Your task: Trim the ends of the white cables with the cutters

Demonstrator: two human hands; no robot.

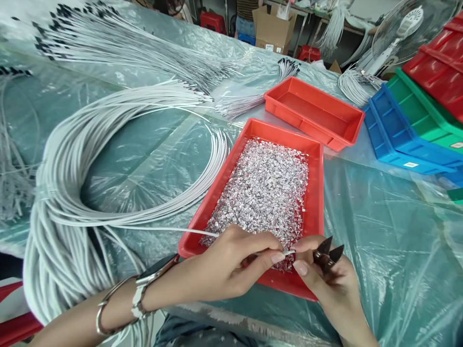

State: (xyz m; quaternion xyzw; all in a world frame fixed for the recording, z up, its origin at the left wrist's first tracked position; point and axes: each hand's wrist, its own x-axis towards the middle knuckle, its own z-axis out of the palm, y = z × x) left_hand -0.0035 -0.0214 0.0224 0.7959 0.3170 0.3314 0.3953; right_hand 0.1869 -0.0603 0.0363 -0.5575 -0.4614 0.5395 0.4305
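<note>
My left hand (237,265) pinches the end of a white cable (285,253) between thumb and forefinger, over the near part of a red tray (316,202). The cable runs back under the hand to a large coil of white cables (65,144) on the left. My right hand (338,282) holds a pair of dark pointed snips (331,255), their two blades apart and pointing up. Its thumb and forefinger are at the cable's tip; whether they touch it I cannot tell. Many small shiny metal pieces (260,188) fill the tray's bottom.
Behind the tray stands a second red tray (307,127). Stacked blue bins (401,130), green bins (430,106) and red bins (441,62) rise at the right. Bundles of black-tipped cables (137,48) lie at the back. A fan (408,29) stands beyond the table's plastic sheet (390,231).
</note>
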